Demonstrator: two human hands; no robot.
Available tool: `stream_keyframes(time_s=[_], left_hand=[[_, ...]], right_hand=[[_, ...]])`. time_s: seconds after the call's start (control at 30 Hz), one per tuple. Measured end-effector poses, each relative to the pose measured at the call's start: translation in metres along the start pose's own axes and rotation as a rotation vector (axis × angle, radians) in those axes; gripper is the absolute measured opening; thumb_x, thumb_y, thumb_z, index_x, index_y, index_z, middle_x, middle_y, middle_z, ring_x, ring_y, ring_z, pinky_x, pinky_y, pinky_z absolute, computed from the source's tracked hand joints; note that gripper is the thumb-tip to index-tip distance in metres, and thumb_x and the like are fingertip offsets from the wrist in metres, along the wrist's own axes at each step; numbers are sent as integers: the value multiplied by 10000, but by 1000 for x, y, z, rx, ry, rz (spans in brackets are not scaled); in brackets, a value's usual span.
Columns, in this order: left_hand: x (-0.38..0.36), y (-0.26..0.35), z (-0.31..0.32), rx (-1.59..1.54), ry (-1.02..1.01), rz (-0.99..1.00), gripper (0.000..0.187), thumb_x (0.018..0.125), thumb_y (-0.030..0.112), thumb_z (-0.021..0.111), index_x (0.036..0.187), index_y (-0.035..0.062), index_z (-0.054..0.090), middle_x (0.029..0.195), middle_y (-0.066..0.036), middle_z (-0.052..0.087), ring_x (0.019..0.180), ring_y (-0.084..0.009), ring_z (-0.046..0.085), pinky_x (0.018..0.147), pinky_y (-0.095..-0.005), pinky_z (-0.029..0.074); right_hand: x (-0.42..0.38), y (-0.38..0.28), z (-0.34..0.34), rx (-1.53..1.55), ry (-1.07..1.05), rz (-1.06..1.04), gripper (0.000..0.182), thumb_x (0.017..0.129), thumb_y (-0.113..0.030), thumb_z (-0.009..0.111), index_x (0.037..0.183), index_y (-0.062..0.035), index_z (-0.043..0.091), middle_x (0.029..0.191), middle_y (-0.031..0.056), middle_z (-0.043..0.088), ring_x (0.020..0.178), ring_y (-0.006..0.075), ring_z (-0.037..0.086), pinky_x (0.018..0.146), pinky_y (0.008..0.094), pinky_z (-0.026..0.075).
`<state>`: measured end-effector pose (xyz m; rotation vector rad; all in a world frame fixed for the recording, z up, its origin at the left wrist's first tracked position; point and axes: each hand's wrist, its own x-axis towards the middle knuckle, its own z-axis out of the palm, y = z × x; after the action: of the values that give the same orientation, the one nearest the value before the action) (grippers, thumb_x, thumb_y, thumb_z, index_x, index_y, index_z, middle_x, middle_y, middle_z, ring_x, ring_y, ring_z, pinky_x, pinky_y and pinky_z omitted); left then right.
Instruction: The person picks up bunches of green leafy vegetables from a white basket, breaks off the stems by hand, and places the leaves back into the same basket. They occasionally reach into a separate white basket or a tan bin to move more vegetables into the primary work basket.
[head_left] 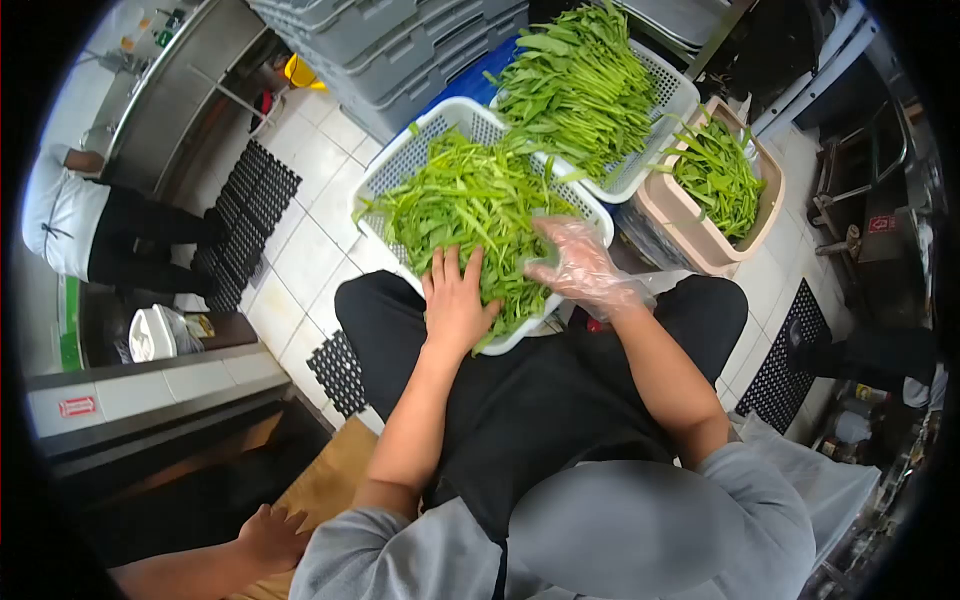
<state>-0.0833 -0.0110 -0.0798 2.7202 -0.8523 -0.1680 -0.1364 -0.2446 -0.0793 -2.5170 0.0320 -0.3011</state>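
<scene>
White tile makes up the floor that I see through the head camera, with a stack of grey plastic crates rising beyond the seated wearer's knees. Nearest to the body, between those knees, sits a white perforated basket, its long axis slanting from far left to near right. A second perforated basket stands just beyond it, to the right, bearing long-stemmed greens, and a beige bin right of both has more greens inside. Loose leafy greens, perhaps water spinach, are heaped in the nearest basket, and both hands meet at that heap: most of it lies forward of the left hand and to the left of the right hand. I judge the left nearer to the middle of the heap, since the right is over by the basket's right side. The left is bare, back up, its forearm coming straight in from the body; its fingers are spread and rest on the leaves, gripping nothing that I can see. The right wears a clear plastic glove and reaches in leftward, thumb and fingers apart at the heap's edge; blur keeps me from telling whether any stem touches the palm.
</scene>
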Motion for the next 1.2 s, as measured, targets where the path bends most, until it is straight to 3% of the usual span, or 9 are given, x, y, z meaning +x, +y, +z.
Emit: stream_keyframes(time_s=[0.03, 0.07, 0.17, 0.2, 0.4, 0.6, 0.93, 1.17, 1.2], left_hand=[[2, 1, 3, 25, -4, -17, 871, 767, 305, 855, 1513, 107, 450, 1523, -233, 424, 1456, -451, 337, 1153, -569, 316], [3, 1, 6, 56, -3, -24, 887, 756, 293, 861, 1519, 118, 442, 1518, -228, 430, 1442, -443, 358, 1145, -564, 325], [5, -8, 12, 35, -12, 0, 901, 758, 310, 863, 1529, 124, 435, 1512, -227, 440, 1443, -429, 363, 1153, -565, 326], [6, -9, 9, 12, -30, -2, 827, 780, 322, 849, 1493, 118, 484, 1507, -229, 447, 1439, -434, 365, 1156, -571, 322], [24, 15, -21, -122, 254, 47, 689, 815, 391, 817, 1395, 97, 590, 1512, -248, 445, 1440, -462, 351, 1158, -591, 307], [88, 17, 13, -43, 12, -114, 1044, 792, 570, 801, 1624, 209, 285, 1652, -250, 267, 1502, -504, 260, 1136, -722, 285], [105, -10, 0, -174, 293, -15, 468, 747, 64, 683, 1214, 43, 664, 1107, -187, 673, 1111, -385, 609, 962, -473, 522], [124, -31, -41, -353, 611, -17, 387, 773, 74, 711, 1156, 33, 680, 1115, -221, 674, 1095, -430, 600, 961, -511, 499], [127, -36, -39, -308, 449, -144, 379, 782, 110, 737, 1149, 28, 684, 1140, -225, 670, 1102, -426, 607, 963, -516, 503]], right_hand=[[3, -20, -3, -151, -13, -59, 641, 854, -352, 769, 1373, -20, 595, 1208, 245, 692, 1166, 423, 639, 1009, 488, 483], [6, -36, -15, -178, -381, 155, 867, 866, -391, 768, 1565, -51, 383, 1490, 318, 484, 1385, 455, 467, 1181, 469, 357], [8, -34, 3, -200, -370, 151, 848, 869, -394, 768, 1545, -28, 410, 1462, 299, 523, 1360, 438, 499, 1158, 462, 384], [5, -24, 12, -190, -214, 50, 712, 832, -387, 775, 1408, -31, 556, 1222, 251, 681, 1163, 414, 634, 1009, 488, 485], [24, -4, 3, -81, 73, 15, 350, 877, -210, 697, 1173, -26, 675, 1077, 244, 718, 1021, 441, 674, 932, 506, 527], [26, 11, 29, -85, 172, 56, 323, 907, -204, 688, 1166, -12, 691, 1123, 254, 717, 1065, 431, 679, 954, 499, 527], [23, 10, 29, -58, 203, 47, 322, 907, -214, 694, 1160, -15, 693, 1083, 248, 722, 1019, 439, 684, 919, 508, 533], [27, 25, 33, -102, 41, 154, 400, 948, -256, 644, 1260, -7, 653, 1204, 269, 687, 1130, 453, 644, 990, 513, 500], [28, 23, 34, -85, 39, 169, 406, 963, -256, 630, 1282, -5, 644, 1242, 267, 676, 1169, 442, 633, 1011, 500, 490]])
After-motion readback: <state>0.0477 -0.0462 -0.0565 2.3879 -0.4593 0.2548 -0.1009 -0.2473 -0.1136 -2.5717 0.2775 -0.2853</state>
